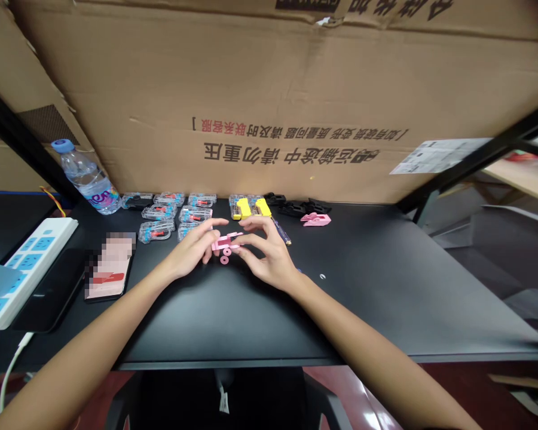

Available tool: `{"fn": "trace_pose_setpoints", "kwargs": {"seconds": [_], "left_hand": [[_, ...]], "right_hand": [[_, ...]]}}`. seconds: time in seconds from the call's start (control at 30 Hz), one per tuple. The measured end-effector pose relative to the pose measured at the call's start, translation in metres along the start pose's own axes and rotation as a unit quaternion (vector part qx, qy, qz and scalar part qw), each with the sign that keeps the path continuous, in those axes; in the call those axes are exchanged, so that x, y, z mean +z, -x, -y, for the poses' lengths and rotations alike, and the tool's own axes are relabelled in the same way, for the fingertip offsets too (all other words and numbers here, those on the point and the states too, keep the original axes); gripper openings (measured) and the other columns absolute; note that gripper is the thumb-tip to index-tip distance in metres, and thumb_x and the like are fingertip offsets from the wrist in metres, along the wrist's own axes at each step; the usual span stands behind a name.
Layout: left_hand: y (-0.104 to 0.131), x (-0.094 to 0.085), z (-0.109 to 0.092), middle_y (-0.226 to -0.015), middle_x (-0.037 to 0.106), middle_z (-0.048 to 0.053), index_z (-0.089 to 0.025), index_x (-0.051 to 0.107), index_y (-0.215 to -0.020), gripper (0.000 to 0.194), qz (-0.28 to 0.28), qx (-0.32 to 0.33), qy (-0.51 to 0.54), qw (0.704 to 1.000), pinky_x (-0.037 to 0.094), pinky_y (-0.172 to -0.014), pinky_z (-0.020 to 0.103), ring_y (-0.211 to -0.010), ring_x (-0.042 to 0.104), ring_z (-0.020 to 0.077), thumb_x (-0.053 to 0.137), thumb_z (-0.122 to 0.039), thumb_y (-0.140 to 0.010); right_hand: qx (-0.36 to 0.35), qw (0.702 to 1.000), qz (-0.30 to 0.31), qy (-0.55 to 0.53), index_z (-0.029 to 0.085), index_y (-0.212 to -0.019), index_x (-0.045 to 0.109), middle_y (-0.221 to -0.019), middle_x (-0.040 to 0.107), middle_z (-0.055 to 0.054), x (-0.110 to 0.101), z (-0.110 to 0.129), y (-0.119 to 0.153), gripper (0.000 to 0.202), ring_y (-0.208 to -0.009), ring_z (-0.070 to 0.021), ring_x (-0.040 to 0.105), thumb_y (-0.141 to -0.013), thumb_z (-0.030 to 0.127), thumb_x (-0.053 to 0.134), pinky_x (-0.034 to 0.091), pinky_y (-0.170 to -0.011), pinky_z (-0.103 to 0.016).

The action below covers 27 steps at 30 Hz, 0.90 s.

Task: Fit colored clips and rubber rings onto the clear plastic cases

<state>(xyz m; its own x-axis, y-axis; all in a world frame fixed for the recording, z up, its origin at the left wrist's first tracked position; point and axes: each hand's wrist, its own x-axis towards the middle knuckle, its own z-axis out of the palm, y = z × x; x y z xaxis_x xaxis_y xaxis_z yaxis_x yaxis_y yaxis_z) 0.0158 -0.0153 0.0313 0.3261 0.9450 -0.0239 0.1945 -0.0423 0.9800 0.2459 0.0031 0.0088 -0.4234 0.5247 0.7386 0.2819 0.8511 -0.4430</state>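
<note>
My left hand (189, 249) pinches the left end of a small pink plastic part (225, 242), held just above the black desk. At the part's other end, the thumb and a finger of my right hand (271, 257) close on it, while the upper fingers arch over. Two small pink rings (225, 263) show just below the part, near my left fingertips. Behind my hands sit several clear plastic pieces (197, 214) with red and blue bits inside. Two yellow pieces (242, 208) are at the back, beyond the pink part.
Black parts (292, 208) and another pink part (316, 220) lie at the back right. A water bottle (91, 179), a phone (112, 266), a black device (51, 292) and a white power strip (49, 236) occupy the left. A cardboard sheet (269, 77) stands behind the desk (385, 286).
</note>
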Motion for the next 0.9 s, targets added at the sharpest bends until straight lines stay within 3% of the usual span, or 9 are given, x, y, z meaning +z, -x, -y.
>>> {"fn": "trace_pose_setpoints", "kwargs": {"seconds": [0.1,0.2,0.3,0.43,0.57,0.7,0.9], "left_hand": [[-0.003,-0.013,-0.001,-0.078,0.065,-0.001,-0.019,0.067,-0.135,0.043,-0.102,0.045,-0.112,0.987,0.045,-0.066,0.028,-0.064,0.059,0.0157,0.053,-0.043,-0.102],[-0.004,-0.03,-0.001,-0.094,0.072,0.003,-0.021,0.071,-0.124,0.03,-0.173,0.114,-0.281,0.937,0.049,-0.082,0.032,-0.08,0.066,0.0195,0.058,-0.03,-0.098],[-0.004,-0.044,0.001,-0.106,0.074,0.006,-0.022,0.072,-0.113,0.022,-0.159,0.158,-0.398,0.89,0.049,-0.099,0.039,-0.105,0.068,0.0261,0.059,-0.027,-0.097],[-0.002,-0.05,0.006,-0.128,0.073,0.009,-0.023,0.071,-0.12,0.027,-0.101,0.128,-0.491,0.856,0.044,-0.112,0.05,-0.124,0.064,0.0339,0.067,-0.035,-0.096],[-0.001,-0.046,0.01,-0.136,0.072,0.01,-0.024,0.07,-0.127,0.036,-0.058,0.103,-0.505,0.855,0.045,-0.11,0.051,-0.126,0.065,0.0358,0.071,-0.042,-0.096],[-0.002,-0.044,0.011,-0.129,0.073,0.01,-0.023,0.072,-0.125,0.039,-0.048,0.098,-0.48,0.87,0.049,-0.104,0.048,-0.118,0.067,0.0341,0.074,-0.047,-0.095],[-0.003,-0.044,0.014,-0.124,0.07,0.011,-0.022,0.073,-0.121,0.043,-0.051,0.069,-0.463,0.882,0.05,-0.105,0.047,-0.123,0.065,0.0353,0.078,-0.051,-0.09]], "right_hand": [[0.027,1.0,-0.012,0.003,0.029,-0.102,0.077,-0.125,0.066,-0.011,-0.003,-0.001,-0.002,0.007,-0.12,-0.0311,0.066,-0.099,0.023,0.075,0.062,-0.101,-0.055],[0.049,0.998,-0.041,-0.002,0.027,-0.101,0.074,-0.12,0.069,-0.012,-0.006,-0.003,-0.006,0.003,-0.116,-0.0301,0.069,-0.101,0.026,0.071,0.06,-0.103,-0.055],[0.086,0.994,-0.063,-0.029,0.026,-0.102,0.07,-0.118,0.072,-0.012,-0.008,-0.006,-0.008,0.006,-0.116,-0.0291,0.07,-0.104,0.031,0.069,0.059,-0.104,-0.053],[0.174,0.975,-0.083,-0.111,0.024,-0.104,0.066,-0.113,0.073,-0.01,-0.006,-0.012,-0.005,0.017,-0.107,-0.0244,0.073,-0.105,0.041,0.068,0.063,-0.095,-0.044],[0.234,0.949,-0.103,-0.182,0.025,-0.114,0.064,-0.116,0.074,-0.008,-0.003,-0.014,-0.002,0.029,-0.1,-0.0208,0.074,-0.101,0.049,0.073,0.066,-0.085,-0.037],[0.28,0.925,-0.115,-0.23,0.026,-0.126,0.064,-0.118,0.078,-0.008,-0.004,-0.011,-0.006,0.047,-0.109,-0.0222,0.077,-0.091,0.049,0.086,0.066,-0.092,-0.037],[0.351,0.868,-0.083,-0.341,0.022,-0.11,0.079,-0.113,0.083,-0.008,-0.008,-0.013,-0.011,0.042,-0.107,-0.024,0.078,-0.08,0.048,0.094,0.061,-0.106,-0.043]]}}
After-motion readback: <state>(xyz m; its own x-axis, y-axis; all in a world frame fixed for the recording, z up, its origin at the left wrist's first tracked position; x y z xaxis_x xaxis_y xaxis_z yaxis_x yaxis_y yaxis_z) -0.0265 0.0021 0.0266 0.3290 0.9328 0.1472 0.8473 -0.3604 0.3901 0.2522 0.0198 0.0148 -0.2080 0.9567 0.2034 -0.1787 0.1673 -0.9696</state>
